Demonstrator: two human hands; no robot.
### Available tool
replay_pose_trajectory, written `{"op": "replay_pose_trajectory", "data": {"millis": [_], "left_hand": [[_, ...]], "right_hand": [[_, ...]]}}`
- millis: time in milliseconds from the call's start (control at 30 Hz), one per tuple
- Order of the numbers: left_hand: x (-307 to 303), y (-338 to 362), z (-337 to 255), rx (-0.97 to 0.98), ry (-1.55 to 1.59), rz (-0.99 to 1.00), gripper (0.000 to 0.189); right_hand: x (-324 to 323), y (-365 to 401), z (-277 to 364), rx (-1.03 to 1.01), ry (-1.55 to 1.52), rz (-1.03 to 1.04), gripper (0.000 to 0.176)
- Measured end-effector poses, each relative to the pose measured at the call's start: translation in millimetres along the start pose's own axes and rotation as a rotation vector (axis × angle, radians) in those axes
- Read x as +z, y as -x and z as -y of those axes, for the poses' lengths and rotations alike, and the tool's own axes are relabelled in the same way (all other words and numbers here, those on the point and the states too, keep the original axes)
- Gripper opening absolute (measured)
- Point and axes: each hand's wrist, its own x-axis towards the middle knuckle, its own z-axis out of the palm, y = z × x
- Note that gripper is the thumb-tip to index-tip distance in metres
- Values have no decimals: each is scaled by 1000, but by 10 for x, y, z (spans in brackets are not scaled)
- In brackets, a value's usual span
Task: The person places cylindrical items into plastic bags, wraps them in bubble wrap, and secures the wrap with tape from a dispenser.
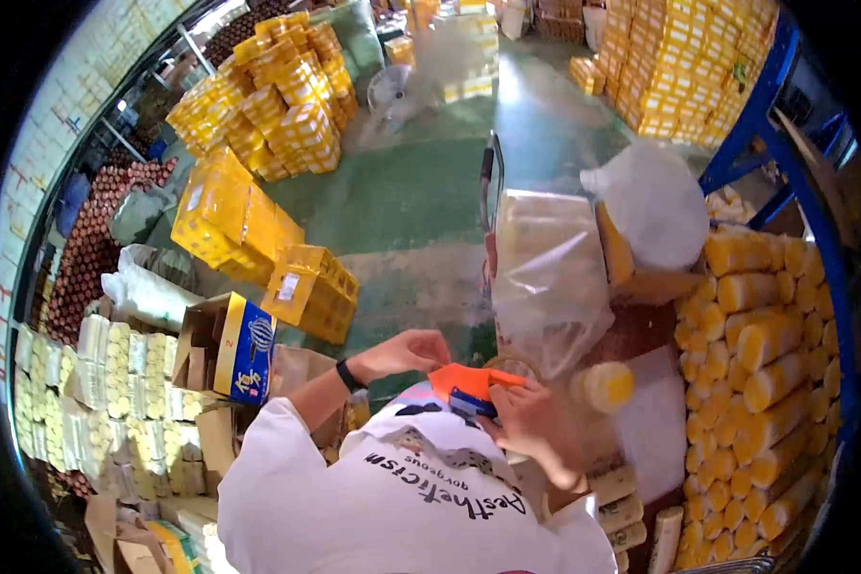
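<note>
An orange sheet or pouch (469, 382) is held in front of my white shirt, with a small blue item (472, 403) at its lower edge. My right hand (526, 413) has its fingers wrapped round the orange piece and the blue item. At the left end of the orange piece is my left hand (413, 352), fingers pressed together near its corner; what they hold, if anything, is too small to tell. A black band circles the left wrist. Right of my hands stands a yellow-topped roll (607, 386) beside a plastic-covered box (550, 268).
Yellow-taped boxes (234, 215) stand on the green floor ahead left. An open blue-and-yellow carton (244, 346) is at my left. Yellow-wrapped rolls (765, 354) are piled on the right, near a blue metal frame (761, 120). A full white bag (652, 203) rests on a carton.
</note>
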Motion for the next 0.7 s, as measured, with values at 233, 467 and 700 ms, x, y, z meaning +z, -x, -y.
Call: {"op": "replay_pose_trajectory", "data": {"millis": [233,467,700], "left_hand": [[-530,-29,158,40,-42,-89,3],[-955,6,93,183,-419,-171,8],[-1069,72,-198,424,-558,-166,17]], "right_hand": [[182,-472,105,10,121,15,38],[288,-895,190,-39,105,126,38],[391,-942,192,179,-116,-84,46]]}}
